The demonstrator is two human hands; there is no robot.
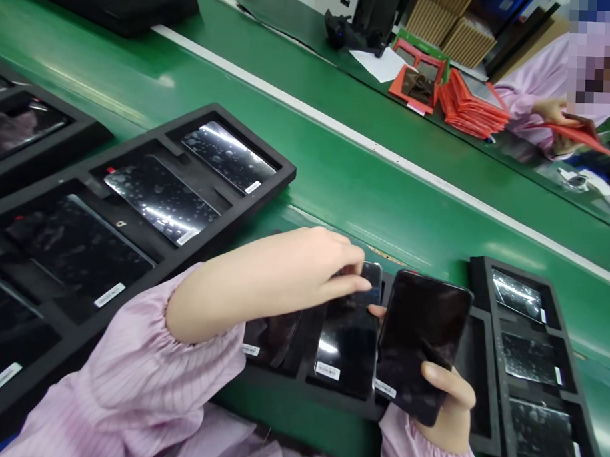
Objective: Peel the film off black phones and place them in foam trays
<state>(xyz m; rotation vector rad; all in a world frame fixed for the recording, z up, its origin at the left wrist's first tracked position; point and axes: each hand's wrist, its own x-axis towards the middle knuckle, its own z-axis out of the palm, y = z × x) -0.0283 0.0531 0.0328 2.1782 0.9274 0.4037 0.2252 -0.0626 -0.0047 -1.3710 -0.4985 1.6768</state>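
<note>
My right hand grips a dark phone screen by its sides, thumb on its front, tilted above a black foam tray. A second phone screen with a white barcode label stands beside it, over a tray slot. At that screen's upper end is my left hand, fingers curled and thumb close to them. What lies between those fingertips, if anything, I cannot make out. Left of this, partly behind my left forearm, another labelled phone screen rests in the tray.
A large black tray of film-covered screens lies left, another tray right. Beyond the white strip on the green bench are stacked red sleeves and a co-worker's hand holding a red sleeve.
</note>
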